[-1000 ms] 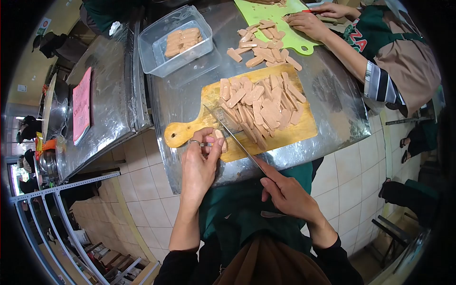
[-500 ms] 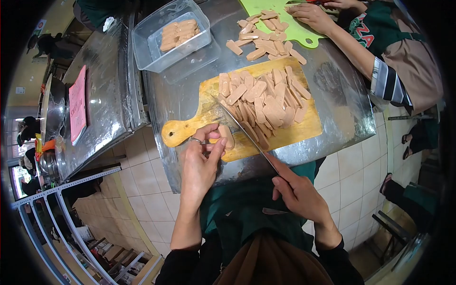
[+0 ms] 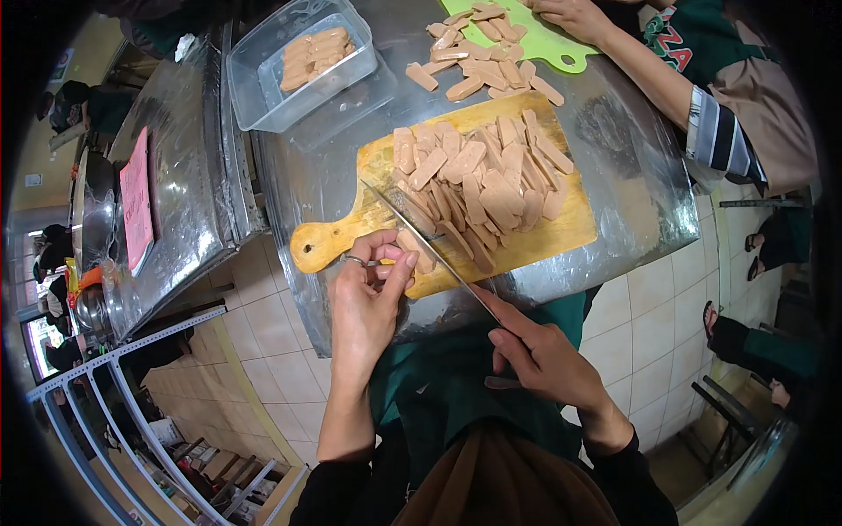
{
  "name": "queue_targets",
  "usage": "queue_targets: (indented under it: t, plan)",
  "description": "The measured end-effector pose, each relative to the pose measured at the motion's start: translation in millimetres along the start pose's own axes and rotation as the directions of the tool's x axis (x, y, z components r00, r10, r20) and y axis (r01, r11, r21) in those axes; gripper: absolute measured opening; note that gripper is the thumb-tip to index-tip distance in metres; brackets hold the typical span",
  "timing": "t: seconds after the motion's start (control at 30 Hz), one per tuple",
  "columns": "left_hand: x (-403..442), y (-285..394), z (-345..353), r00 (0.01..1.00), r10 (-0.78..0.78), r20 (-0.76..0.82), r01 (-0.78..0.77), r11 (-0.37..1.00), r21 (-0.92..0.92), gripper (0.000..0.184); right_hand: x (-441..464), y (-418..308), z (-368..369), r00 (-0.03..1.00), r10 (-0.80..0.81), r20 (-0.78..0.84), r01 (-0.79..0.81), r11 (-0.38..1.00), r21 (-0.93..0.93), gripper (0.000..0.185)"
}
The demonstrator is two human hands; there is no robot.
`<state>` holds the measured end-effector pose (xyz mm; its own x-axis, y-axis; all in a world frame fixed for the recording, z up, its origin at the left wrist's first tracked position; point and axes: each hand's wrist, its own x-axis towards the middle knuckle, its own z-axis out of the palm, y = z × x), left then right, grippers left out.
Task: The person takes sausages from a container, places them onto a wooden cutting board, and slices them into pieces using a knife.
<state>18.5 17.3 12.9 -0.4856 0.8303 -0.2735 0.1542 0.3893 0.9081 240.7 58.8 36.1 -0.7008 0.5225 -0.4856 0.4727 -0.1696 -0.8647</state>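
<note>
My left hand [image 3: 367,294] pinches a short pinkish-tan sausage piece [image 3: 416,249] against the near left part of a wooden cutting board [image 3: 561,237]. A ring shows on one of its fingers. In my right hand [image 3: 551,358] is a long knife [image 3: 430,241], gripped at the handle, which the fingers mostly hide. Its blade slants across the board to the far left, close beside the held piece; whether they touch I cannot tell. Right of the blade lies a large heap of flat sausage slices [image 3: 500,188].
A clear plastic tub [image 3: 254,92] with whole sausages [image 3: 316,57] stands at the back left. More slices [image 3: 474,70] lie on the metal table [image 3: 329,180] by a green cutting board [image 3: 570,60]. A co-worker's hand [image 3: 570,17] rests there. Left is another metal table [image 3: 197,188] with a pink booklet [image 3: 136,202].
The knife blade has shifted left, nearer the sausage piece in my left hand. That hand stays nearly in place. The view has tilted slightly.
</note>
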Motion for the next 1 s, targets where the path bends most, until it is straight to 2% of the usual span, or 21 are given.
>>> queue_targets:
  t: [0.07, 0.23, 0.37, 0.53, 0.63, 0.73, 0.83, 0.93, 1.0]
  plan:
    - [1, -1, 2, 1.0, -0.016, -0.013, 0.016, 1.0, -0.022, 0.026, 2, 1, -1, 1.0, 0.016, 0.005, -0.016, 1.0, 0.004, 0.055]
    - [2, 8, 5, 1.0, -0.02, -0.007, 0.02, 0.998, 0.06, 0.025, 3, 0, -6, 0.999, 0.031, 0.023, -0.031, 0.999, -0.019, 0.055]
    - [0, 1, 1, 0.998, 0.016, -0.066, -0.009, 0.995, 0.096, 0.028, 5, -2, -5, 0.996, 0.052, 0.079, -0.058, 0.995, 0.078, 0.055]
    - [4, -1, -2, 0.996, -0.057, -0.062, 0.058, 0.998, 0.014, 0.027, 10, 1, -6, 0.995, 0.051, 0.091, -0.06, 0.993, 0.1, 0.056]
    - [6, -1, -2, 0.995, -0.08, -0.052, 0.079, 0.997, -0.024, 0.027, 2, 1, -10, 1.0, 0.001, -0.031, -0.003, 0.998, -0.065, 0.059]
    - [6, -2, -3, 0.995, -0.094, -0.045, 0.092, 0.995, -0.046, 0.027, -8, -2, -9, 0.993, -0.097, -0.063, 0.097, 0.995, 0.005, 0.062]
    - [7, 0, -4, 0.995, -0.092, -0.037, 0.091, 0.995, -0.04, 0.026, -14, -18, -15, 0.998, 0.014, 0.053, -0.01, 0.996, -0.089, 0.057]
    - [7, -3, -5, 0.997, -0.076, -0.026, 0.075, 0.996, -0.056, 0.025, -19, -13, -12, 0.997, -0.049, 0.063, 0.057, 0.99, -0.13, 0.059]
    - [7, -2, -6, 0.996, -0.082, -0.021, 0.081, 0.996, -0.046, 0.025, -21, -12, -12, 0.991, -0.133, 0.035, 0.137, 0.98, -0.144, 0.07]
